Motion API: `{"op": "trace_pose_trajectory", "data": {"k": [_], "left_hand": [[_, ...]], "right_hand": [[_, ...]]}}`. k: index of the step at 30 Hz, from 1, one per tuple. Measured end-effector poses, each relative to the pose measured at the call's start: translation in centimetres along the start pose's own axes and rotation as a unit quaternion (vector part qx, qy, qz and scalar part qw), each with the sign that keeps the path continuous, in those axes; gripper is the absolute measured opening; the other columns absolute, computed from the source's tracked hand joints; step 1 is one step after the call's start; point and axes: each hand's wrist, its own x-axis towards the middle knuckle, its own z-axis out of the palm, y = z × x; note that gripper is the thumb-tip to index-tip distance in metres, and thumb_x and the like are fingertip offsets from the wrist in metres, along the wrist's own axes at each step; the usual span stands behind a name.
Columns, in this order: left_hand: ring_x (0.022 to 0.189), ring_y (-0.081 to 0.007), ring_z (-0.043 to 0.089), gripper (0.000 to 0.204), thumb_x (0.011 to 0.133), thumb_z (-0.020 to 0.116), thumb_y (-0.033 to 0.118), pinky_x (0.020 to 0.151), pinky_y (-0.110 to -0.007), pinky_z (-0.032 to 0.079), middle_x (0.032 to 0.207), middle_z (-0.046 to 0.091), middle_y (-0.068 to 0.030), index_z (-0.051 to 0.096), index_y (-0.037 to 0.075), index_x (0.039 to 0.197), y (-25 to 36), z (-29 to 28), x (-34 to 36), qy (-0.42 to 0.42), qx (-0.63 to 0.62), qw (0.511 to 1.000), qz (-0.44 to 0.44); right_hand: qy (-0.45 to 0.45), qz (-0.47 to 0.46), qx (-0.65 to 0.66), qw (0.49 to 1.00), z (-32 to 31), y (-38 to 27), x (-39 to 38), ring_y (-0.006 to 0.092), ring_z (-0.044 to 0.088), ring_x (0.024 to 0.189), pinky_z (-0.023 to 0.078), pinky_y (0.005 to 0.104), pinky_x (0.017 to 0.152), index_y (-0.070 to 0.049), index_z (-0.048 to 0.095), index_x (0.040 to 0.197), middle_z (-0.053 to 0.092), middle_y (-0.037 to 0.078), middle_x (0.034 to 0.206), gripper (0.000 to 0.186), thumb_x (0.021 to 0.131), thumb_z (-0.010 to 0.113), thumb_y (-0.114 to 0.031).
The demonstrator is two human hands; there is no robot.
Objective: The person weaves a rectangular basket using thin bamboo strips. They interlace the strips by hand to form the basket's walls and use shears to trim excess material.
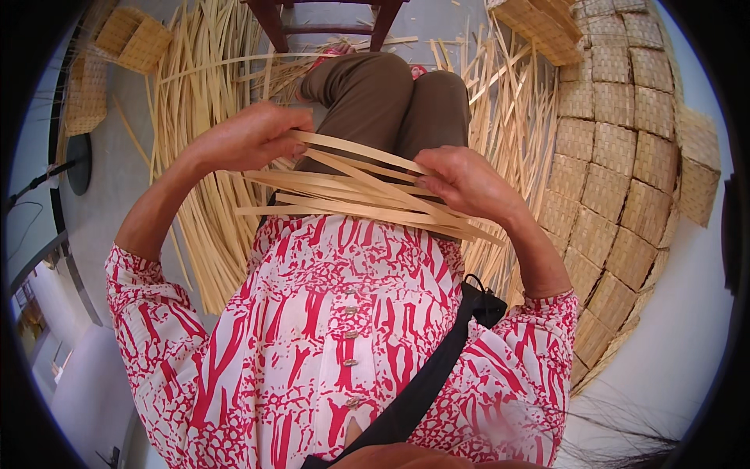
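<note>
Both arms come up from the bottom and bend in toward the middle. The left hand [248,134] is at about 10 o'clock, with its fingers curled shut and its back facing up. The right hand [462,181] is at about 2 o'clock, lower down, fingers bent and pinching, wrist turned inward.

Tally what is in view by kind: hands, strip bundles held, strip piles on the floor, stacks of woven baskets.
Hands: 2, left hand and right hand
Held strip bundle: 1
Floor strip piles: 2
Woven basket stacks: 2
Total: 7
</note>
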Motion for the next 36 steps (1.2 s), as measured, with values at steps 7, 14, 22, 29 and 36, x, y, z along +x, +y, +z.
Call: {"op": "trace_pose_trajectory", "data": {"k": [7, 14, 22, 29, 36], "left_hand": [[0.069, -0.0226, 0.064, 0.019, 0.092, 0.067, 0.013, 0.063, -0.036, 0.049, 0.076, 0.065, -0.0119, 0.061, -0.001, 0.103, 0.9, -1.0, 0.4, 0.026, 0.064, 0.997, 0.03], [0.063, -0.011, 0.063, 0.018, 0.09, 0.073, 0.017, 0.057, -0.027, 0.049, 0.071, 0.066, -0.0044, 0.069, -0.001, 0.092, 1.5, -5.1, 1.4, 0.063, -0.032, 0.997, -0.018], [0.074, -0.008, 0.066, 0.048, 0.089, 0.073, 0.012, 0.067, -0.022, 0.057, 0.091, 0.071, -0.0043, 0.057, 0.003, 0.134, 2.5, -8.6, 0.9, 0.259, -0.351, 0.895, 0.092], [0.077, -0.0081, 0.064, 0.046, 0.093, 0.069, 0.014, 0.07, -0.022, 0.056, 0.096, 0.069, -0.0035, 0.056, 0.0, 0.136, 5.7, -5.3, 3.2, 0.236, -0.474, 0.841, 0.11], [0.079, -0.0087, 0.063, 0.038, 0.097, 0.065, 0.017, 0.071, -0.024, 0.053, 0.096, 0.071, -0.0051, 0.06, 0.001, 0.132, 5.7, -5.3, 3.6, 0.256, -0.427, 0.857, 0.134]], "right_hand": [[0.008, 0.087, 0.074, 0.993, -1.9, -0.1, 0.3, 0.0168, 0.053, 0.064, 0.046, 0.031, 0.062, 0.001, 0.058, 0.092, 0.056, 0.01, 0.069, 0.012, 0.094, 0.064, -0.009], [0.068, 0.09, 0.082, 0.99, -4.2, 0.3, 1.0, 0.0277, 0.07, 0.073, 0.053, 0.0362, 0.065, -0.002, 0.062, 0.094, 0.069, 0.012, 0.074, 0.009, 0.091, 0.064, -0.01], [0.022, 0.151, 0.386, 0.91, -7.1, -0.4, 1.3, 0.0129, 0.069, 0.082, 0.06, 0.0293, 0.076, 0.001, 0.064, 0.115, 0.069, 0.005, 0.088, 0.024, 0.1, 0.062, -0.017], [0.001, 0.127, 0.431, 0.893, -7.0, -1.4, 2.8, 0.0144, 0.07, 0.087, 0.06, 0.0294, 0.078, -0.001, 0.063, 0.119, 0.07, 0.007, 0.093, 0.025, 0.102, 0.058, -0.018], [-0.063, 0.115, 0.428, 0.894, -6.6, -2.6, 3.7, 0.013, 0.068, 0.081, 0.059, 0.0292, 0.078, -0.003, 0.061, 0.124, 0.068, 0.006, 0.09, 0.037, 0.106, 0.048, -0.032]]}}
